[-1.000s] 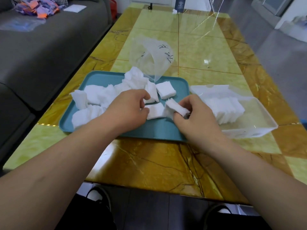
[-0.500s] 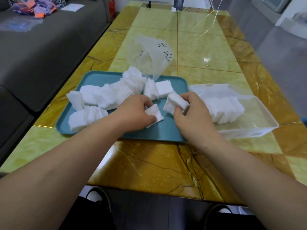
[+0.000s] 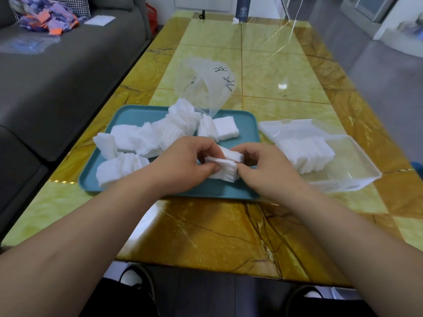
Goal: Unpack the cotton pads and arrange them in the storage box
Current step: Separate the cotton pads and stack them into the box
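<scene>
Pinching a pad stack (image 3: 225,170) from both sides with left hand (image 3: 183,165) and right hand (image 3: 263,165), over the tray (image 3: 142,112). Off rightward, beside the tray: part-filled box (image 3: 357,177), nearer the right hand.

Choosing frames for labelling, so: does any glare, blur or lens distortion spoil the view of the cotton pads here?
Head view: the cotton pad stack between left hand and right hand is sharp; glare streaks on the glossy table lie beyond it; wide-angle bowing at the edges; top right corner smeared.
</scene>
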Tool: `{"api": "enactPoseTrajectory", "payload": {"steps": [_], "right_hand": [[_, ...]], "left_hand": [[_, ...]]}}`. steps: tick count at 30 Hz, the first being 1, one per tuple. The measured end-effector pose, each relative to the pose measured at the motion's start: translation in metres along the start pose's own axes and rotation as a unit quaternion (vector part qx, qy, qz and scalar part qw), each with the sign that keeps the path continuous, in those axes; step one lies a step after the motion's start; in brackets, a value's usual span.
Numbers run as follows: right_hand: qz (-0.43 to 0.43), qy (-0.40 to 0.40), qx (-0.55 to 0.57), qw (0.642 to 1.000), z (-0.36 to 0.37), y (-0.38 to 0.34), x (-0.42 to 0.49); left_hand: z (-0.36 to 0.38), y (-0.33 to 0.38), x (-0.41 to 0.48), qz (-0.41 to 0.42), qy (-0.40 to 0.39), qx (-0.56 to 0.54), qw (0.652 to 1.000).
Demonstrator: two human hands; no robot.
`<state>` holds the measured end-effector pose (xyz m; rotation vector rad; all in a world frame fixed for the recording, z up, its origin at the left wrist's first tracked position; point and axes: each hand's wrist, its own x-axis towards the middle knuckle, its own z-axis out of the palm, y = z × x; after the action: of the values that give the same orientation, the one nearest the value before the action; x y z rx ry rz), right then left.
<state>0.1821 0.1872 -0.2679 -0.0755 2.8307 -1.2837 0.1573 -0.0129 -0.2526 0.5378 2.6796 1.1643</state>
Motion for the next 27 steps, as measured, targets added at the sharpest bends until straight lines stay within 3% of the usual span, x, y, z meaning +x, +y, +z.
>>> {"api": "enactPoseTrajectory", "payload": {"steps": [8, 14, 18, 27], "right_hand": [[0.016, 0.031, 0.012, 0.999, -0.005, 0.002, -0.002], [0.028, 0.044, 0.028, 0.998, -0.003, 0.005, 0.000], [0.026, 0.049, 0.027, 0.998, -0.002, 0.007, -0.001], [0.040, 0.122, 0.034, 0.991, -0.001, 0.008, 0.002]], "left_hand": [[0.003, 0.003, -0.002, 0.030, -0.016, 0.020, 0.999], [0.002, -0.005, -0.001, 0.043, 0.038, -0.012, 0.998], [0.004, -0.009, -0.005, 0.053, 0.021, -0.004, 0.998], [-0.002, -0.005, -0.007, 0.109, 0.040, 0.027, 0.993]]}}
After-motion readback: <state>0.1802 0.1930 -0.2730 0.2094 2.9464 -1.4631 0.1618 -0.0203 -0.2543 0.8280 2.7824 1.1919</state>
